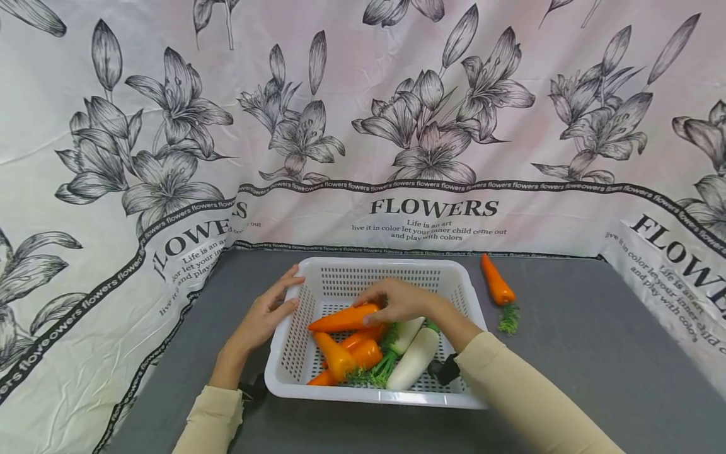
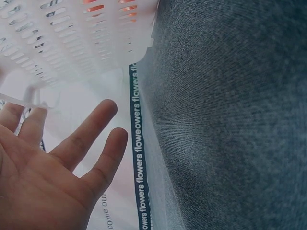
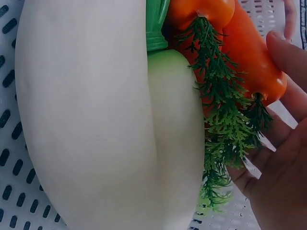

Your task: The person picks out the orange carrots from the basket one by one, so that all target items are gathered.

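Observation:
A white perforated plastic basket (image 1: 368, 394) holds several orange carrots and white radishes. Inside it, my right hand (image 1: 399, 299) grips a carrot (image 1: 343, 319) by its thick end, the tip pointing left. In the right wrist view, the thumb (image 3: 288, 52) lies against an orange carrot (image 3: 252, 57) with green leaves hanging below. My left hand (image 1: 266, 315) touches the basket's left rim with its fingers extended. Two of its fingers (image 2: 88, 129) stand spread, off the basket. More carrots (image 1: 337, 359) lie under the gripped one, and a white radish (image 1: 416, 359) is to their right.
A single carrot with green leaves (image 1: 498, 284) lies on the dark grey table (image 1: 578, 340), right of the basket. A white cloth printed with flowers (image 1: 431, 113) hangs behind and along both sides.

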A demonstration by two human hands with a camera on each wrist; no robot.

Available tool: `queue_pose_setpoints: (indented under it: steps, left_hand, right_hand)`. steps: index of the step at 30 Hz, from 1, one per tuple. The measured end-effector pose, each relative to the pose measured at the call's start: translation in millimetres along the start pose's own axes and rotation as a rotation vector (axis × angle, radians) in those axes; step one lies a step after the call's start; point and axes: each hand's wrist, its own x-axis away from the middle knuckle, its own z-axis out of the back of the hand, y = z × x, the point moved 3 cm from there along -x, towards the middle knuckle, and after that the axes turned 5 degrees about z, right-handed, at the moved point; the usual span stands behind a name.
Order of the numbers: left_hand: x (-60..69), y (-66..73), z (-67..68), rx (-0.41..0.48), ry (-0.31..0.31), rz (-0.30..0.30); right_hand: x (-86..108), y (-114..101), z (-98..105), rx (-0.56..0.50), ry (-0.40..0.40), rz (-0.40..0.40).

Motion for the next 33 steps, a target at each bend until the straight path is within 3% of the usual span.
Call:
queue_pose_setpoints:
  steps: [10, 21, 28, 33]
  left_hand:
    - [-0.4, -2.0, 0.5, -0.002, 0.000, -0.015]
    - [0.2, 0.6, 0.7, -0.008, 0.001, 0.008]
    - [-0.8, -0.3, 0.4, -0.005, -0.010, -0.007]
    - [0.5, -0.7, 0.9, 0.001, -0.015, -0.003]
  right_hand:
    - [3.1, 3.5, 0.1, -0.017, 0.004, -0.041]
    - [3.9, 1.8, 10.4, -0.017, 0.074, 0.001]
    - [6.8, -3.1, 21.7, -0.041, 0.087, 0.044]
    - [16.6, -10.1, 36.8, -0.011, 0.097, 0.018]
